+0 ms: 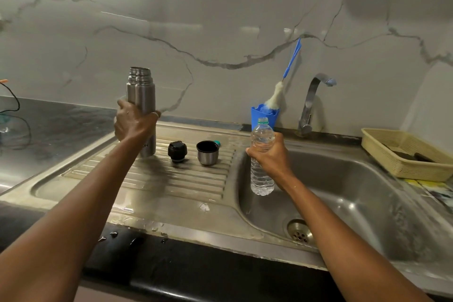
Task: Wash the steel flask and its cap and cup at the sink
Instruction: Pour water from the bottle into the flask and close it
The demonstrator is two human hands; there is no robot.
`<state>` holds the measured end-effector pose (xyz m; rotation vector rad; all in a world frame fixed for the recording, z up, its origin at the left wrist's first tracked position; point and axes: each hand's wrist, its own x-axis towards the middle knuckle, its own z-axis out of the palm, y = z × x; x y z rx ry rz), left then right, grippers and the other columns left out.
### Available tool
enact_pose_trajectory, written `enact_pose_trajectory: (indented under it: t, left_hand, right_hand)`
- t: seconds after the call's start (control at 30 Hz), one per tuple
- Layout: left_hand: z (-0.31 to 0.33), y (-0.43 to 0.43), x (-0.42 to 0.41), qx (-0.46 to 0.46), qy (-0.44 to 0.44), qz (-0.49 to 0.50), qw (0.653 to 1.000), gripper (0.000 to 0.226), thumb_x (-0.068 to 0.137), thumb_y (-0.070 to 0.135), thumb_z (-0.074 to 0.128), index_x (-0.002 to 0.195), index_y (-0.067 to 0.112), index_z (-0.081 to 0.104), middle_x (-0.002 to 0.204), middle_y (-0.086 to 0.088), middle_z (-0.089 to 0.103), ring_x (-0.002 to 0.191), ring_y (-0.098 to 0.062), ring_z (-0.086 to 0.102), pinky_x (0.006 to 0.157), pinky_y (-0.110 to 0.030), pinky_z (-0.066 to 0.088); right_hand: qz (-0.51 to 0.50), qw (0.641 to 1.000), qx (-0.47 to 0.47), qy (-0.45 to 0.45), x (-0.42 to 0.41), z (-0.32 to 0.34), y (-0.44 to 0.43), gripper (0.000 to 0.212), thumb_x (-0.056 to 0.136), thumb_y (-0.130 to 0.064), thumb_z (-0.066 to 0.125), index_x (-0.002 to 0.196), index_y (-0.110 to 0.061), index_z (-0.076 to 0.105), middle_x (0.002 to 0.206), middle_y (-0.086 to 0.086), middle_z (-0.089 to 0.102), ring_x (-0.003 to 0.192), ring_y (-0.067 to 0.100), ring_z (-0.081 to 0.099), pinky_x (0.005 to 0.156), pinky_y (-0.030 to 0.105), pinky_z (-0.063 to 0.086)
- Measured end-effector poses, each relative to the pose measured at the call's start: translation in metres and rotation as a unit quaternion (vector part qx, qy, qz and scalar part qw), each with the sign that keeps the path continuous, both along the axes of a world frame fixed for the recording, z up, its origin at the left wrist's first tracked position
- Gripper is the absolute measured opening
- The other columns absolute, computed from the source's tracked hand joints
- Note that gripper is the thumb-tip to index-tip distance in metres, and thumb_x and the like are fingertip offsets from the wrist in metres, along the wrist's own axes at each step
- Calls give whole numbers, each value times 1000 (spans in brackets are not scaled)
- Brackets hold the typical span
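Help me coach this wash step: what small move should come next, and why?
Probably bring the water bottle to the flask and pour: left hand holds the flask upright, mouth open; right hand grips the bottle over the sink.

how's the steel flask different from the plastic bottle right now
The steel flask is opaque metal, the plastic bottle clear. The flask stands on the drainboard in the left hand; the bottle hangs over the sink basin in the right hand. Both are upright and gripped.
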<state>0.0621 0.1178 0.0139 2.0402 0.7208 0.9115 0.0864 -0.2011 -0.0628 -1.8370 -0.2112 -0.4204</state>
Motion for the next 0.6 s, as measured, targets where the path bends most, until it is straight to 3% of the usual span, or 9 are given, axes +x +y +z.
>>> enact_pose_trajectory:
  t: [0.13,0.3,0.4,0.5,0.6]
  left_hand:
    - [40,-19,-15,80,-58,-34,995,74,79,39,82,131,6,42,117,-16,58,101,-32,59,87,-44,49]
    - [82,-78,-32,169,-74,-147,972,74,78,44,82,129,8,43,115,-13,60,98,-32,60,91,-48,53]
    - [88,-129,-38,153,-59,-209,964,75,73,47,84,125,11,44,112,-10,62,99,-34,63,89,-47,54]
    - [76,-183,-44,121,-24,-249,961,68,71,44,85,117,13,45,101,-4,58,91,-29,58,77,-35,46]
    - [47,-225,-45,102,-4,-287,952,61,70,38,85,108,16,42,97,-2,55,88,-27,55,73,-35,43]
  right_hand:
    - [-19,1000,9,3,-5,10,-7,55,75,-18,85,116,-21,49,96,-9,66,81,3,66,65,17,47]
    - [-51,998,23,-3,-21,33,-22,56,73,-16,86,115,-20,49,94,-13,64,80,-1,63,56,7,43]
    - [-63,998,21,-7,-35,45,-41,55,73,-15,85,115,-20,49,95,-12,64,80,-2,62,56,7,44]
    - [-71,997,5,2,-50,49,-66,55,74,-14,82,116,-22,47,97,-10,63,83,4,63,62,16,46]
    - [-79,996,-26,5,-60,45,-93,58,74,-16,83,119,-21,46,97,-9,64,84,8,65,62,19,46]
